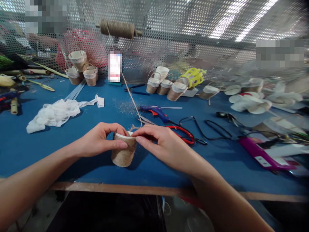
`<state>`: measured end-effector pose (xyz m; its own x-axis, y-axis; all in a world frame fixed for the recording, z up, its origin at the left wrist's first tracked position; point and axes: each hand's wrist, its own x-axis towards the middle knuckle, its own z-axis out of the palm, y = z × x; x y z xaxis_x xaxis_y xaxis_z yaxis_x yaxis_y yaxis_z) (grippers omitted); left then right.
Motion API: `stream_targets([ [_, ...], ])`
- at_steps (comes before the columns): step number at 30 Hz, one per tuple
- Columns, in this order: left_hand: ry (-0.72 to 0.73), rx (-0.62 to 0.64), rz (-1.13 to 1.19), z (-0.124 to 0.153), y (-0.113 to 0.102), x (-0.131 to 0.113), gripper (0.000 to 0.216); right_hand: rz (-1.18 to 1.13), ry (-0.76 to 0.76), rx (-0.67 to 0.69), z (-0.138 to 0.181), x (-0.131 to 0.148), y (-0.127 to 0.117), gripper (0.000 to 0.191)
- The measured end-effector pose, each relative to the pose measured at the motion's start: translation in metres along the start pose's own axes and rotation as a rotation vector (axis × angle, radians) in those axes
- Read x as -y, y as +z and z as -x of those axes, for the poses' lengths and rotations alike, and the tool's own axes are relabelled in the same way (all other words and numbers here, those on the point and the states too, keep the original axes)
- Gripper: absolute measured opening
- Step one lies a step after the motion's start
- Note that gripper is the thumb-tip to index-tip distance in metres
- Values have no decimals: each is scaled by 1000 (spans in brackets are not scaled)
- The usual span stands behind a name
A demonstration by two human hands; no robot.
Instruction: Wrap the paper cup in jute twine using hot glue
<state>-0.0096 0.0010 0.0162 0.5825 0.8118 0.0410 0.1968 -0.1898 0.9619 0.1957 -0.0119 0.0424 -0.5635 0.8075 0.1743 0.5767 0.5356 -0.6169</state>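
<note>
My left hand grips a small cup wrapped in brown twine, thumb across its front and fingers curled over the white rim. My right hand pinches the cup's rim on the right side, fingers pressed together where the twine strand meets it. That twine strand runs up from the cup to a spool of twine hung on a rod at the perforated metal screen. The cup is held just above the blue table near its front edge.
Red-handled scissors and a blue glue gun lie just behind my hands. White lace lies at left. Finished twine cups and more cups stand at the back. A purple tool, black cables and white pieces crowd the right.
</note>
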Motion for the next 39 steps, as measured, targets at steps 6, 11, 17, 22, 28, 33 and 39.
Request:
stream_targets([
  [6, -10, 1, 62, 0, 2, 2, 11, -38, 42, -2, 3, 3, -2, 19],
  [11, -18, 10, 60, -1, 2, 3, 12, -68, 65, 32, 5, 3, -3, 21],
  [17, 6, 1, 73, -2, 2, 4, 10, -90, 73, 46, 2, 2, -2, 21],
  [22, 3, 3, 44, -2, 2, 5, 10, -49, 78, 68, 0, 1, -2, 16],
  [28, 40, -24, -120, -2, 3, 1, 14, 5, 53, 43, -1, 1, 0, 15],
  [33, 100, -51, -354, 0, 7, -13, 16, 26, 18, 49, -1, 7, 1, 16],
  [39, 167, -34, -551, -3, 9, -27, 12, 80, -52, 29, 0, 11, 3, 14],
])
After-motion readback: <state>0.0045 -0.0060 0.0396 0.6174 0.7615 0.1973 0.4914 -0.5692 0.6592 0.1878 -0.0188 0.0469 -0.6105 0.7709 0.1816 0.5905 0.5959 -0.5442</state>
